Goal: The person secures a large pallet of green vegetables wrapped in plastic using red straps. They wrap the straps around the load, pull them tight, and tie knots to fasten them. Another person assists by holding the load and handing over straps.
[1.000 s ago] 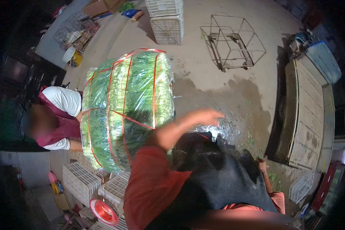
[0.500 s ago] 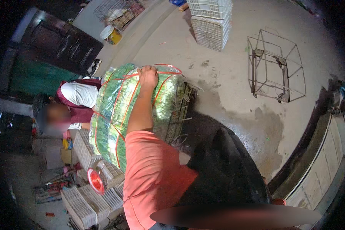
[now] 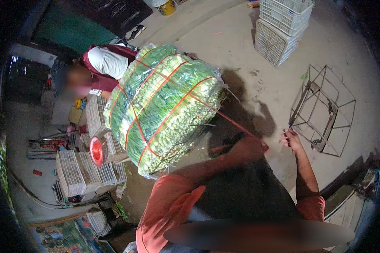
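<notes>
Big clear-wrapped green vegetable bundle (image 3: 173, 101) sits left of both hands, its thin red plastic strap (image 3: 236, 122) slanting down-right into the nearer, fisted left hand (image 3: 254, 147), while the loosely uncurled right hand (image 3: 292, 141) looks kinda empty tbh.

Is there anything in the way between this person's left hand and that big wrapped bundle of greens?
Nothing visible blocks the way. Only a red ribbon crosses the gap, running from the bundle of greens to the left hand, with shadowed floor beneath.
</notes>
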### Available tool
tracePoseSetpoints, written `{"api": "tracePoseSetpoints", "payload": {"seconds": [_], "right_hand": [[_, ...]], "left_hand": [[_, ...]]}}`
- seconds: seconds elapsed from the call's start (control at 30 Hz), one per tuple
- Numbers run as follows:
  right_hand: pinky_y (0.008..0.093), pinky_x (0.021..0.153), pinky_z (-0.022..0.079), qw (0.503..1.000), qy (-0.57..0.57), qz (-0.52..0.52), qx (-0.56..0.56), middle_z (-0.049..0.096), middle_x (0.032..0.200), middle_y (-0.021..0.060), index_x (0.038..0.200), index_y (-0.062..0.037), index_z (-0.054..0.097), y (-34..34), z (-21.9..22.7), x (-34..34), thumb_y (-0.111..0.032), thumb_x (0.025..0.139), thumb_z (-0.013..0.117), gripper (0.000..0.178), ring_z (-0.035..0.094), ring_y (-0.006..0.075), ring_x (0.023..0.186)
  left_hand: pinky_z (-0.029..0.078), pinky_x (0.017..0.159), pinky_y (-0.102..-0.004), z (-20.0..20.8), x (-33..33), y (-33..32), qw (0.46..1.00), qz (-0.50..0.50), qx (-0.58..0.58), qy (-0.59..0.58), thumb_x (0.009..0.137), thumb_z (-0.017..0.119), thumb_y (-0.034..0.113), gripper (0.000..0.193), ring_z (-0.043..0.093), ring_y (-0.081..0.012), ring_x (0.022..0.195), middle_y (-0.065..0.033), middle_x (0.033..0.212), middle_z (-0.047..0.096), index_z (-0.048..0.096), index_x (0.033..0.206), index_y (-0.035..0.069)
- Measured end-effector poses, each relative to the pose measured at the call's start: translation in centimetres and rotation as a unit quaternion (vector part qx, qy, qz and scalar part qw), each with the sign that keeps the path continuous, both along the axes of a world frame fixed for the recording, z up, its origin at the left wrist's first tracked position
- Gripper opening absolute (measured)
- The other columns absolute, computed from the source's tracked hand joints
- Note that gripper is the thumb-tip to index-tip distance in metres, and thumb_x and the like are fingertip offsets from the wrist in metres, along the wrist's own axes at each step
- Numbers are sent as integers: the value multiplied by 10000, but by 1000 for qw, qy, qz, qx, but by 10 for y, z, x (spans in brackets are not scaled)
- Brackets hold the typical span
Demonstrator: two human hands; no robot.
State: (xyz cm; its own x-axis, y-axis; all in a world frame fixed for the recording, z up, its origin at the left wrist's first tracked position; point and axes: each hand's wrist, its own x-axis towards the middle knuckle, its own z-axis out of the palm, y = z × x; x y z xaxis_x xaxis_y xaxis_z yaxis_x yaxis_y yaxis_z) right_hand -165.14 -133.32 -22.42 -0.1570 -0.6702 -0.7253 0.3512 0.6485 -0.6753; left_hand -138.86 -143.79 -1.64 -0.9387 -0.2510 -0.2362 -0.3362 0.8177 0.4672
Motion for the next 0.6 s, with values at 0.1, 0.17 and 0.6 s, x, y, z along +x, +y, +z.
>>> {"api": "tracePoseSetpoints", "payload": {"seconds": [0.1, 0.17, 0.6], "right_hand": [[380, 863, 513, 975, -175, 113, -74, 608, 1257, 133, 1404, -70, 424, -87, 127, 12, -558, 977, 449, 649, 633, 262, 1065], [335, 781, 520, 937, -278, 183, -110, 621, 1232, 142, 1399, -65, 416, -124, 185, 48, -492, 962, 517, 619, 651, 249, 981], [232, 470, 381, 919, -8, 268, -288, 643, 687, 56, 1046, 38, 673, -191, 373, 79, -214, 968, 579, 280, 533, 87, 537]], "left_hand": [[517, 696, -480, -8, -46, 10, 989, -103, 77, 77, 857, 558, 223, 188, 658, -332, 778, -151, 805, 648, 638, 896, 58], [518, 730, -472, -15, -51, 2, 978, -127, 113, 121, 859, 563, 231, 193, 657, -333, 818, -152, 836, 653, 637, 883, 54], [512, 825, -446, 28, 197, -413, 818, 459, -180, 297, 913, 551, 160, 308, 634, -383, 938, -197, 1047, 663, 614, 1209, 103]]}}
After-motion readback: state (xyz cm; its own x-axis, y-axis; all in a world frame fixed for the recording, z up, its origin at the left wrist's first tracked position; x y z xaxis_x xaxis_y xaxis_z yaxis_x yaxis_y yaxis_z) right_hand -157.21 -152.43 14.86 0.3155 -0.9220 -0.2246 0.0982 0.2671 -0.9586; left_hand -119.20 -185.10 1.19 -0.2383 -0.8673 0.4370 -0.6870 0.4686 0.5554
